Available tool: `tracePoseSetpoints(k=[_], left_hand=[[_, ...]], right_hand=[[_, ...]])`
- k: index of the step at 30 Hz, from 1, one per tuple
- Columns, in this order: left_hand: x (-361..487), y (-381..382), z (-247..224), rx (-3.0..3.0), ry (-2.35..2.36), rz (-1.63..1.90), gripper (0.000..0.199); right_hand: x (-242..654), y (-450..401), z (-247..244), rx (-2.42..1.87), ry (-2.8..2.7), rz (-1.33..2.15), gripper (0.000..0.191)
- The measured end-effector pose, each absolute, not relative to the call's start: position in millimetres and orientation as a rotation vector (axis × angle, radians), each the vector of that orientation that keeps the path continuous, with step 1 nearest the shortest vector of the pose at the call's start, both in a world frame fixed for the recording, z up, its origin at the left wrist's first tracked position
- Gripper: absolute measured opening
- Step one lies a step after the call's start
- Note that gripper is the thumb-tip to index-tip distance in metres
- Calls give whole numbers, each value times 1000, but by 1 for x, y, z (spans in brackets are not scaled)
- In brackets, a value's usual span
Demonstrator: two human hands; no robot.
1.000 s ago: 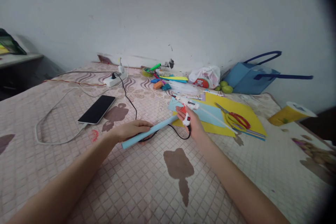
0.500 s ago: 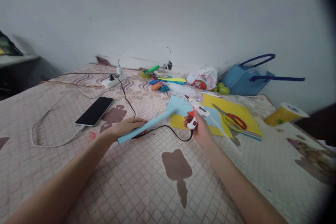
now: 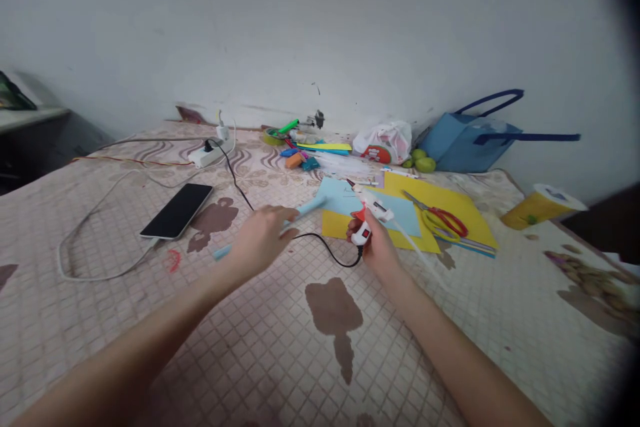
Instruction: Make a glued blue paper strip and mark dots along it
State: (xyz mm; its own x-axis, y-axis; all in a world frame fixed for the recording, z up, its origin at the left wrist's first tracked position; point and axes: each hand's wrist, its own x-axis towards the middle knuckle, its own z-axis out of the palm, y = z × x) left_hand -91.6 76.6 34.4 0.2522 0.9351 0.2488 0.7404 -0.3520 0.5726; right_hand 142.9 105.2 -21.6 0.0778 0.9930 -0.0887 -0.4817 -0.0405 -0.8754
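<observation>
My right hand (image 3: 373, 238) is wrapped round the handle of a white and orange glue gun (image 3: 375, 207), whose nozzle points up and to the left over light blue paper (image 3: 340, 195). A clear glue stick trails from its back. My left hand (image 3: 265, 235) is over the middle of a light blue paper tube (image 3: 313, 205), with its fingers towards the right and partly curled. It covers part of the tube, and whether it grips the tube is hard to tell. A black cord (image 3: 327, 247) runs from the gun past my left hand.
Red-handled scissors (image 3: 447, 219) lie on yellow paper (image 3: 460, 203) at the right. A phone (image 3: 179, 211) and a power strip (image 3: 213, 152) are at the left. A blue bag (image 3: 465, 143), a plastic bag (image 3: 385, 141) and clay pieces (image 3: 303, 161) stand near the wall.
My left hand has moved right and come over the top of the blue tube, hiding its middle. My right hand keeps the glue gun. The view has shifted slightly.
</observation>
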Motion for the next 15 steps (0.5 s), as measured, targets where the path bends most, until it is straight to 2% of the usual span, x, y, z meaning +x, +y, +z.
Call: tracePoseSetpoints(k=[5,8,10,15], left_hand=[[-33,89,20,2301,1320,548,23],[-13,100,6,2346,1226,485,31],[-4,104,-2,2368,1254,413,34],[10,104,-14,2330,1437,350,23]], right_hand=[[140,102,-19,-873,-748,1369,31],[140,102,-18,-840,-753,1363,30],[140,102,-17,-828,-748,1359,30],[139,100,-18,-799,-790,1328,29]])
